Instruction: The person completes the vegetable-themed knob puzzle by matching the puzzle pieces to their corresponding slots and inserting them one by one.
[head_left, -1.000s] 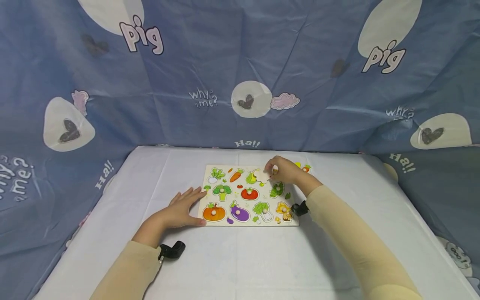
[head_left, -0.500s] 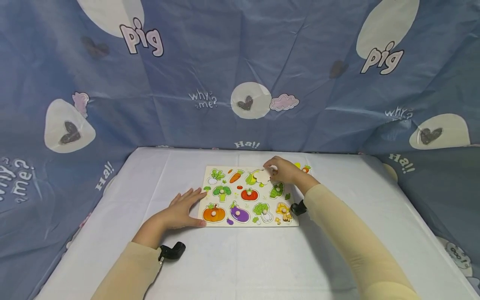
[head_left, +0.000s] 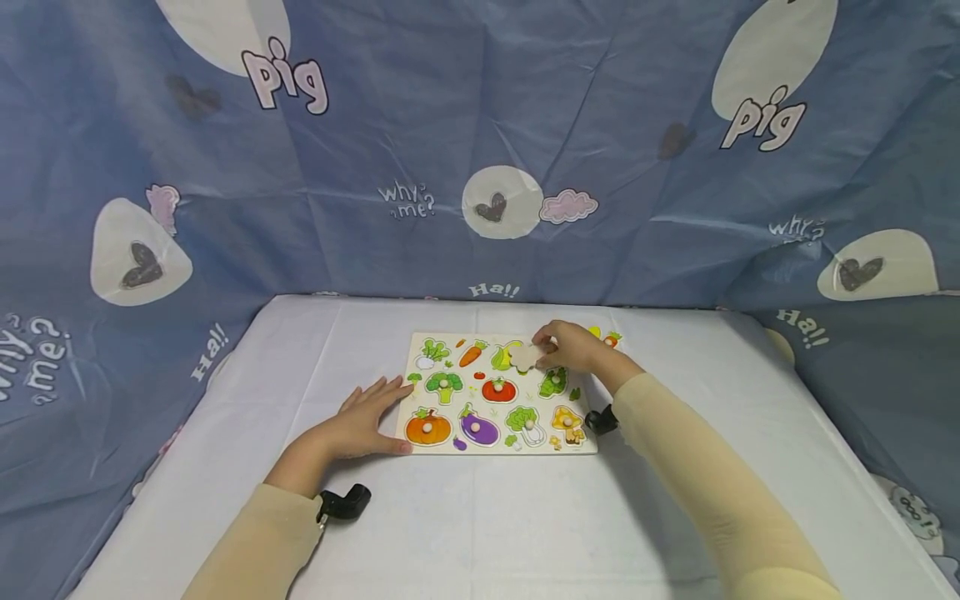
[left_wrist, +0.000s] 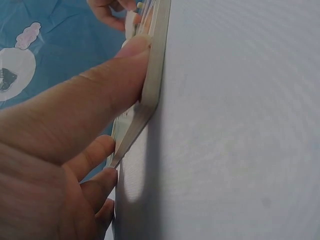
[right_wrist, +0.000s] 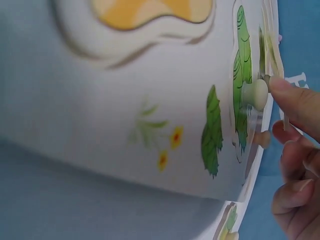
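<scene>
A vegetable knob-puzzle board (head_left: pixel 491 408) lies flat on the white table. My left hand (head_left: pixel 363 421) rests at its left side with spread fingers, the thumb on the near left corner. In the left wrist view the thumb (left_wrist: pixel 95 97) presses along the board's edge. At the board's far right my right hand (head_left: pixel 567 345) pinches a wooden puzzle piece (head_left: pixel 524 357), its plain pale side showing and its printed picture hidden. In the right wrist view, thumb and finger of the right hand (right_wrist: pixel 300 115) hold this piece near the knob (right_wrist: pixel 257 95) of the leafy green piece.
Set in the board are a pumpkin (head_left: pixel 428 428), an eggplant (head_left: pixel 478 426), a tomato (head_left: pixel 498 388), a broccoli (head_left: pixel 444 385) and other knobbed pieces. Beyond the right hand lies another printed item (head_left: pixel 612 338), partly hidden. A blue printed cloth (head_left: pixel 420 125) hangs behind the table.
My right hand has shifted slightly down and right, and the piece's pale face has changed its tilt a little. The left hand keeps its place on the board.
</scene>
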